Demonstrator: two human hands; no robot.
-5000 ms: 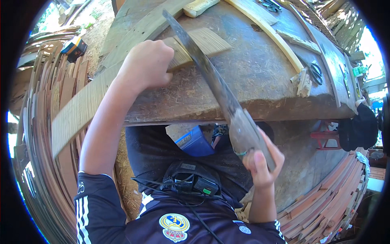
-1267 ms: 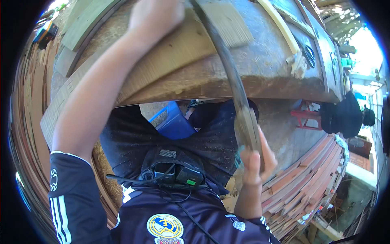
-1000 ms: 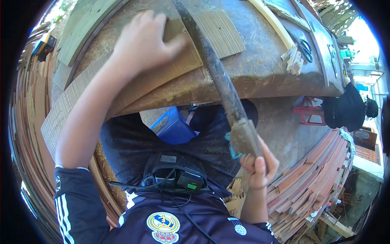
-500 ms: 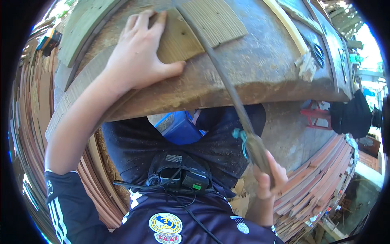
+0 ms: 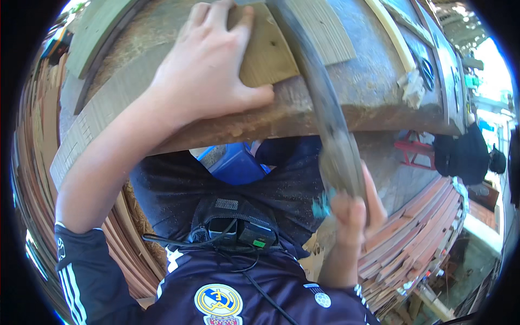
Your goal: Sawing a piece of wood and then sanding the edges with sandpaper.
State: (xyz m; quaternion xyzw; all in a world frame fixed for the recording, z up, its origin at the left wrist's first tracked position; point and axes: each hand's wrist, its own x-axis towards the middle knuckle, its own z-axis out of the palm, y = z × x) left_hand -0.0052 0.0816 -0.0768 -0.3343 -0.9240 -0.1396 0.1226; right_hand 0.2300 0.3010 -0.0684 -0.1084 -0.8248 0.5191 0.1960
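Observation:
My left hand spreads across a yellow-brown board, fingers curled at its far side and thumb at its near edge, holding it. My right hand is closed on the handle of a long hand saw, motion-blurred, with turquoise cord hanging beside it. The blade runs along the board's right end, over the workbench; whether it touches wood I cannot tell. A pale board piece lies right of the blade. A long pale board passes under my left forearm.
Curved boards, wooden strips and a dark coiled item lie on the bench. Stacked planks stand left and lower right. A blue plastic object sits below. Another person in black is by a red stool.
My left hand has gone from a fist to spread fingers on the board and shifted slightly right over the last half second. The saw has moved along its length and rightward.

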